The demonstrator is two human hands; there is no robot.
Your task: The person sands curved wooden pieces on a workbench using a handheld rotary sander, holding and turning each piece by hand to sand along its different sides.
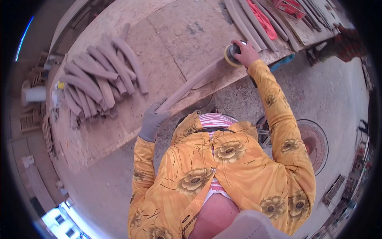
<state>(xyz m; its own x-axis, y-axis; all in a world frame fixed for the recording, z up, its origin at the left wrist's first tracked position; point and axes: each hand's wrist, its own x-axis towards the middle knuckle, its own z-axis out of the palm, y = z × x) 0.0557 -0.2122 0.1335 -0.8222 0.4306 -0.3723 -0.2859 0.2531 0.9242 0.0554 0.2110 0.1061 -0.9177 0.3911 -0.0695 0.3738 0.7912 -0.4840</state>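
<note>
My left hand (pixel 154 120), in a grey glove, grips the near left end of a long, slightly curved wooden piece (pixel 191 84). The piece lies slantwise along the front edge of a wooden workbench (pixel 167 22). At its far right end my bare right hand (pixel 248 53) is closed over the top of a round power sander (pixel 233 54) with a black body and a yellowish pad. The sander sits on or against that end; the exact contact under the pad is hidden.
A heap of curved wooden pieces (pixel 98 77) lies on the bench at left. More long pieces (pixel 243 24) and a red cloth (pixel 262 19) lie at the far right. A fan (pixel 312 146) stands on the floor to my right. Another person's sleeve (pixel 349 43) shows at upper right.
</note>
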